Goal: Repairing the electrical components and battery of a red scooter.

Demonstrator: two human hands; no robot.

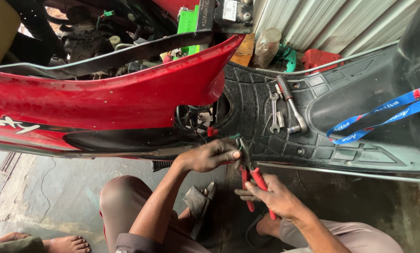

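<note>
Right hand (274, 197) was wrapped around the red handles of the pliers (252, 175), down near the edge of the scooter's black floorboard (247, 112). Left hand (214, 154) had its fingers pinched shut at the jaws. Wrenches (275, 110) lay farther back on the floorboard.

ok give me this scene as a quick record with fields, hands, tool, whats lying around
setting: person crouched beside a red scooter side panel, concrete floor
left hand: left hand pinching a small part at the pliers' tip, by the black floorboard edge
right hand: right hand gripping the red handles of the pliers
on floorboard: two spanners and a ratchet wrench, lying loose
also: blue lanyard draped over the black seat area
behind: green component, corrugated metal wall
other person: a bare foot at bottom left
</note>
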